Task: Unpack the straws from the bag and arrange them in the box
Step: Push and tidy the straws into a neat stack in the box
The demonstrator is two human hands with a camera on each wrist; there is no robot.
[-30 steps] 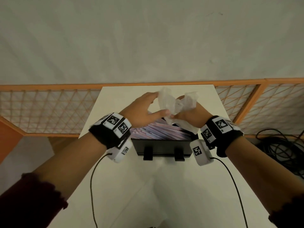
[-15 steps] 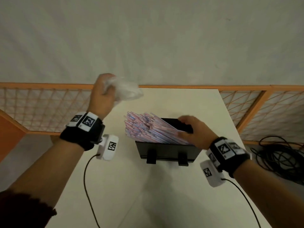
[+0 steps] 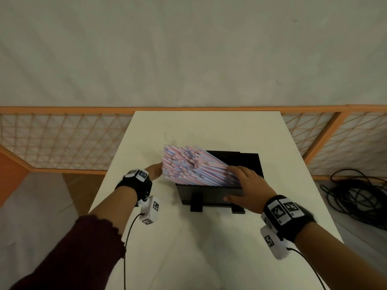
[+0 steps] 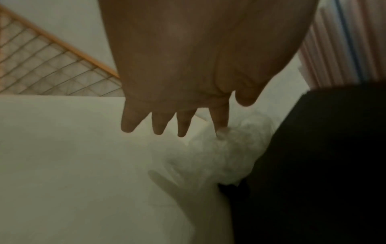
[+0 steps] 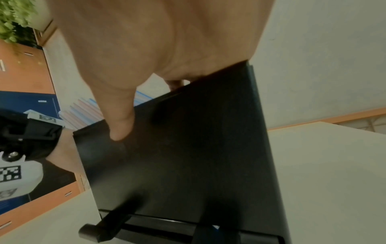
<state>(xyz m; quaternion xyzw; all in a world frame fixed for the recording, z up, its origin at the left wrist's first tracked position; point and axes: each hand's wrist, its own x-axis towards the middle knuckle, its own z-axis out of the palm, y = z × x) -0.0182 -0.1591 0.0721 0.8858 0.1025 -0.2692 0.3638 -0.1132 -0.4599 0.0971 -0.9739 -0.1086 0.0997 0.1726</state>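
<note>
A black box (image 3: pixel 209 195) stands mid-table with a thick bundle of pink, blue and white straws (image 3: pixel 188 166) leaning out over its left rim. My right hand (image 3: pixel 243 183) holds the box's front wall. Its thumb (image 5: pixel 121 128) lies on the front face (image 5: pixel 188 156) and its fingers reach over the rim onto the straws. My left hand (image 3: pixel 156 171) is open at the straws' free ends. In the left wrist view its fingers (image 4: pixel 158 127) are straight, and the forefinger touches the crumpled clear bag (image 4: pixel 225 153) lying on the table against the box (image 4: pixel 323 165).
The white table (image 3: pixel 209 258) is narrow, and its edges drop off left and right. An orange-framed mesh fence (image 3: pixel 62 143) runs behind it. Black cables (image 3: pixel 356 195) lie coiled on the floor at the right.
My left hand lifted the empty bag away to the left, let it go on the table and came down open beside the straws. My right hand moved onto the box's front wall.
</note>
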